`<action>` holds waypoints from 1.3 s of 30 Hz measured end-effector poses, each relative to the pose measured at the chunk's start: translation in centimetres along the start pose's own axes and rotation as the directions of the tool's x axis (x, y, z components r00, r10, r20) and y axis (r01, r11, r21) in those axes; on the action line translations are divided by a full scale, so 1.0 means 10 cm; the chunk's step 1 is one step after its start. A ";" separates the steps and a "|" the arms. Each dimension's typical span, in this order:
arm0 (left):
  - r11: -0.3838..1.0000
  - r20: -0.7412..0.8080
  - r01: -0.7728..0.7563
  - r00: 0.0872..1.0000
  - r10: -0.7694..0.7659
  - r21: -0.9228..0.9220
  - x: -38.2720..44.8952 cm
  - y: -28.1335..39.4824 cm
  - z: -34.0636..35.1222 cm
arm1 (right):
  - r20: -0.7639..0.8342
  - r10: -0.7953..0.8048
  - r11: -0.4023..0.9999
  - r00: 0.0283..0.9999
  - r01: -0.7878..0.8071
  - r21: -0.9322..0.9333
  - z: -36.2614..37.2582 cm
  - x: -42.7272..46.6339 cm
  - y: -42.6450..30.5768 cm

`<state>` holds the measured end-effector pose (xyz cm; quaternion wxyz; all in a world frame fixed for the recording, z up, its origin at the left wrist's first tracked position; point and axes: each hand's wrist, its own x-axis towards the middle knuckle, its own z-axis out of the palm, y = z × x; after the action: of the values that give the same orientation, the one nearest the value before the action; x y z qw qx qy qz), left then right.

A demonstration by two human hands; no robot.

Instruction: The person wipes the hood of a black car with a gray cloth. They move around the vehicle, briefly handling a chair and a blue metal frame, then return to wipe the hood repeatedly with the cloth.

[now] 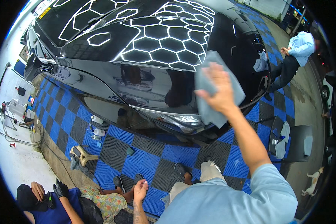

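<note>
A grey-blue cloth lies over the front corner of a glossy black car's hood. My right hand, slightly blurred, holds it against the paint with a flat palm. Below the cloth is the car's headlight. My left hand hangs low at my side, away from the car, with its fingers curled; whether anything small is between them cannot be made out. Hexagonal lights are reflected in the hood.
A seated person in a cap and dark glove is at lower left. Someone in light blue stands beyond the car's front. A beige stool, a spray bottle and a sponge stand on floor tiles. Right is a black table.
</note>
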<state>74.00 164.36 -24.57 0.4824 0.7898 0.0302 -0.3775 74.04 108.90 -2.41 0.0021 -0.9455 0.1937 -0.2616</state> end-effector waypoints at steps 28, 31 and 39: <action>0.680 -0.273 0.341 0.730 -0.627 -0.649 0.37 -0.88 -0.93 | 0.198 -0.053 0.984 0.979 0.017 0.179 0.62 2.43 -0.92; 0.942 -0.670 0.011 0.700 -0.248 -0.336 1.00 -0.23 -1.53 | 0.214 -0.254 0.963 0.943 0.227 0.145 0.98 3.12 -2.14; 0.685 -0.627 -0.640 0.385 0.678 0.348 2.24 2.87 -2.74 | 0.175 -0.438 0.854 0.882 0.347 0.387 0.98 3.40 -2.99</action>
<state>117.35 163.46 -10.55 0.5200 0.8271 -0.1097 0.1829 116.59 123.14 9.11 0.1387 -0.9755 -0.0557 -0.1616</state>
